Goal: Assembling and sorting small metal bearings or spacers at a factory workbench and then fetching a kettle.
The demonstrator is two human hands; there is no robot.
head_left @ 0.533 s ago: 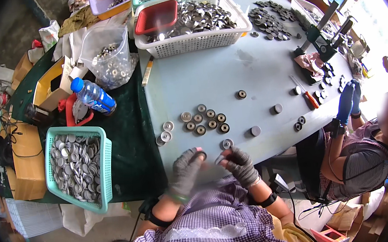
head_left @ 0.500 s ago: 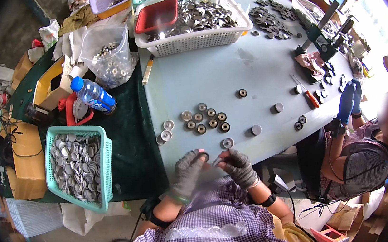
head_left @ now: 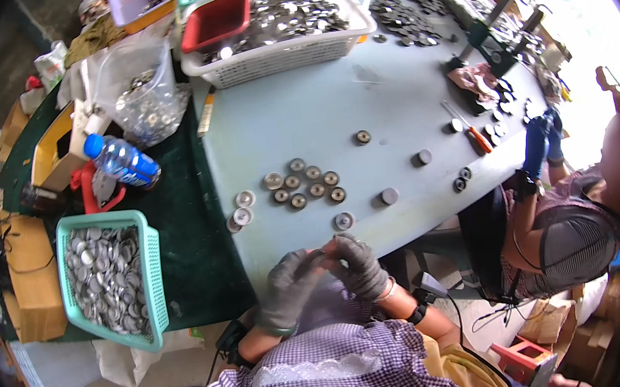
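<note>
Both hands wear grey fingerless gloves and meet just off the table's near edge. My left hand (head_left: 288,288) is closed on a small dark round part (head_left: 319,253), most of it covered by fingers. Pressed up against the same spot, my right hand (head_left: 358,266) pinches a grey disc that the fingers now hide. Just beyond my hands one silvery wheel-shaped part (head_left: 344,221) lies on the table (head_left: 293,111). A cluster of several round parts with centre holes (head_left: 313,172) sits farther off, with shiny wheel-shaped parts (head_left: 243,216) at its left.
A green basket of grey caps (head_left: 156,287) stands at left, near a bottle (head_left: 127,162). At the back is a white basket of metal parts (head_left: 279,55). To the right are a screwdriver (head_left: 480,140), a green hand press (head_left: 492,43) and a blue-gloved co-worker (head_left: 571,232).
My hands have come together, bringing the dark part and the grey disc from apart to touching or nearly so. The whole view has shifted, so the table appears farther left.
</note>
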